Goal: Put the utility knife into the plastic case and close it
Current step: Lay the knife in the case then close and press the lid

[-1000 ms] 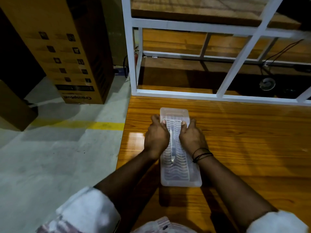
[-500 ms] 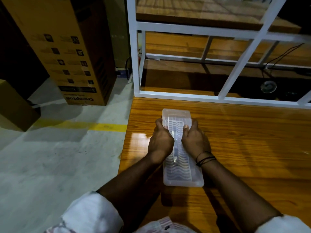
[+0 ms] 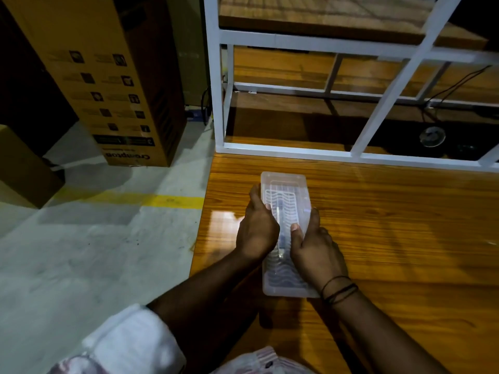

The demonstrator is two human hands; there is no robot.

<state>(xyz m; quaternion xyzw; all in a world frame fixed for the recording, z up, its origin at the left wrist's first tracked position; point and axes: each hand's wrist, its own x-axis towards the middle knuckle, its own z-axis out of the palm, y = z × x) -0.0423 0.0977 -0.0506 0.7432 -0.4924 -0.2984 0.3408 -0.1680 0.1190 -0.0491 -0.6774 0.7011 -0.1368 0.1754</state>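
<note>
A long translucent plastic case (image 3: 283, 184) lies lengthwise on the wooden table (image 3: 391, 238), its lid down and patterned with wavy ribs. Through the lid a slim pale shape shows along the middle, the utility knife (image 3: 280, 220), only dimly seen. My left hand (image 3: 258, 228) grips the case's left edge, fingers curled over the lid. My right hand (image 3: 316, 247) holds the right edge, thumb pressed on the lid near the middle. Both hands cover the case's midsection.
A white metal frame (image 3: 286, 151) with wooden shelves stands along the table's far edge. The table's left edge (image 3: 201, 225) drops to a grey floor with a yellow line. A tall cardboard box (image 3: 113, 82) stands on the floor at the left.
My right hand has slid back toward me along the case's right edge, its thumb now on the lid. The left hand stays on the left edge.
</note>
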